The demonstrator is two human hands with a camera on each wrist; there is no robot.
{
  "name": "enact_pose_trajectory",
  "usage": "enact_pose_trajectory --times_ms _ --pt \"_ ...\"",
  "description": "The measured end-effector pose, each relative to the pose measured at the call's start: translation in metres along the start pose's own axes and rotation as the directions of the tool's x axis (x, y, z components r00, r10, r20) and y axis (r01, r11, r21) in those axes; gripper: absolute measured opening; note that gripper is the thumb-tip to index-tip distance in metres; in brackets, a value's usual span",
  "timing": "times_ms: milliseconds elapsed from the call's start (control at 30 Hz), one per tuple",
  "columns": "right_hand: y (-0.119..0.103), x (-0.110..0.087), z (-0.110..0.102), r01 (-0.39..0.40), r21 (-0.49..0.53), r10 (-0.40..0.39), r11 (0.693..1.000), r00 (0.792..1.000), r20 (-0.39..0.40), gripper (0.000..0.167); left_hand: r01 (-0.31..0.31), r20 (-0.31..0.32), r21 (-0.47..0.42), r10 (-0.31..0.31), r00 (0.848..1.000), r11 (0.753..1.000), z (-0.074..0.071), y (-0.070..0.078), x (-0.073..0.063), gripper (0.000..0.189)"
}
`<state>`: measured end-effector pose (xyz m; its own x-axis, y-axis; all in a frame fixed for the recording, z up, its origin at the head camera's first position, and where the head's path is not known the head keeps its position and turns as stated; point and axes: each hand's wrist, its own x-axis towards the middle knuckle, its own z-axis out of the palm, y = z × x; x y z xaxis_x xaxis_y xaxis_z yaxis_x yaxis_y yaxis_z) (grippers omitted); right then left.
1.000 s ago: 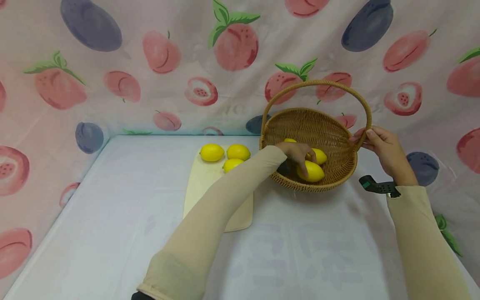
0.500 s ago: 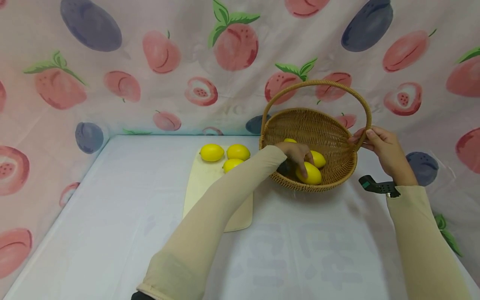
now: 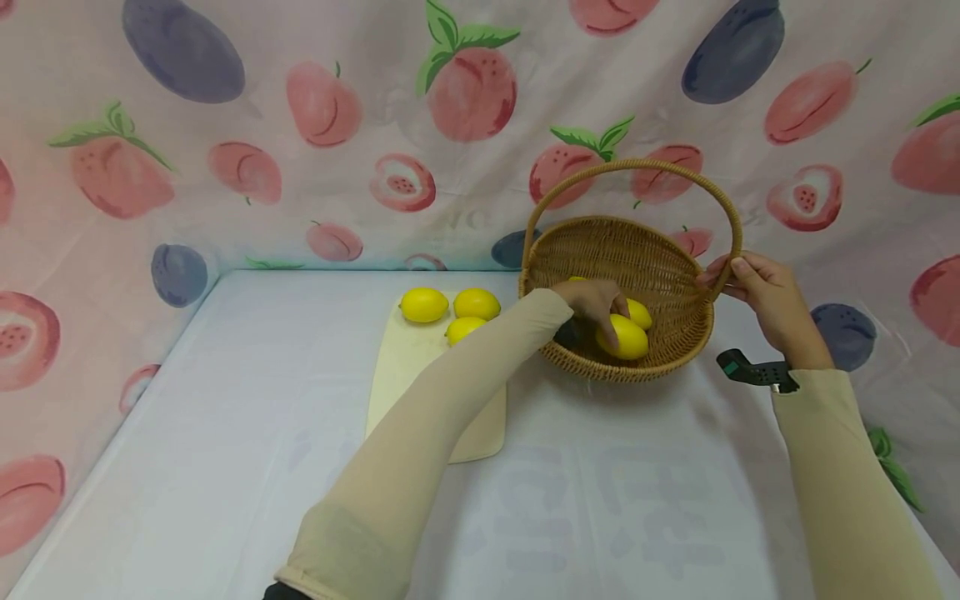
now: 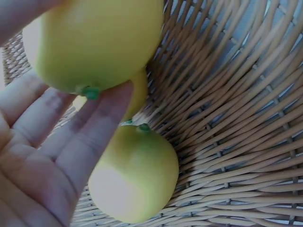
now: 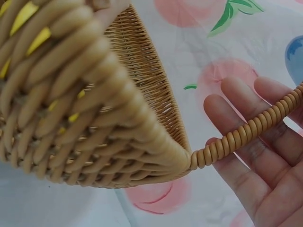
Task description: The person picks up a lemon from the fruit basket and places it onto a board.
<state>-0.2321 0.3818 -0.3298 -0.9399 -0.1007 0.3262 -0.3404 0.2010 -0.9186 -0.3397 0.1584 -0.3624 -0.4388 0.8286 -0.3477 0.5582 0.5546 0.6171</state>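
Observation:
Inside the wicker basket (image 3: 600,242), my left hand (image 3: 597,302) holds a yellow lemon (image 3: 628,338) between thumb and fingers. Up close in the left wrist view, this lemon (image 4: 99,42) shows its green stem end. Below it a second lemon (image 4: 135,175) lies against the woven wall, and part of a third lemon (image 4: 138,94) peeks out behind the fingers. My right hand (image 3: 772,300) grips the basket's arched handle (image 3: 637,165) low on its right side. In the right wrist view the fingers lie behind the coiled handle (image 5: 246,135); the thumb is out of sight there.
Left of the basket, a cream cutting board (image 3: 401,383) lies on the white tabletop (image 3: 225,433). Three lemons show at its far end, one of them (image 3: 465,330) partly covered by my left sleeve (image 3: 442,417). A fruit-print cloth (image 3: 345,183) hangs behind.
The lemon under my left hand dipped slightly left and down, then came back a little to the right and up. My right hand and the basket have hardly moved.

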Motion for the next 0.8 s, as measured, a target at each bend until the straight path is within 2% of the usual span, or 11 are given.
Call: enact_pose_trajectory --times_ms 100,367,467,700,800 --pt "0.001 0.000 -0.001 -0.008 -0.015 0.008 1.000 1.000 -0.007 0.033 -0.042 -0.041 0.024 0.043 0.998 0.999 -0.002 0.001 0.001 0.061" --pt "0.004 0.000 -0.003 0.002 -0.023 -0.002 1.000 1.000 0.008 0.035 -0.087 -0.177 -0.035 0.079 0.981 0.996 -0.011 0.001 0.001 0.058" --pt "0.003 0.001 -0.003 -0.001 -0.033 0.001 0.999 1.000 0.010 0.035 -0.095 -0.216 -0.039 0.084 0.973 0.995 -0.015 0.002 -0.004 0.060" --pt "0.001 0.000 -0.001 -0.001 -0.028 0.001 1.000 1.000 0.000 0.030 -0.134 -0.280 -0.146 0.089 0.956 0.980 -0.025 0.005 -0.015 0.061" --pt "0.001 -0.001 -0.002 -0.003 -0.013 0.003 1.000 1.000 0.005 0.032 -0.139 -0.316 -0.140 0.088 0.945 0.980 -0.029 0.005 -0.020 0.061"
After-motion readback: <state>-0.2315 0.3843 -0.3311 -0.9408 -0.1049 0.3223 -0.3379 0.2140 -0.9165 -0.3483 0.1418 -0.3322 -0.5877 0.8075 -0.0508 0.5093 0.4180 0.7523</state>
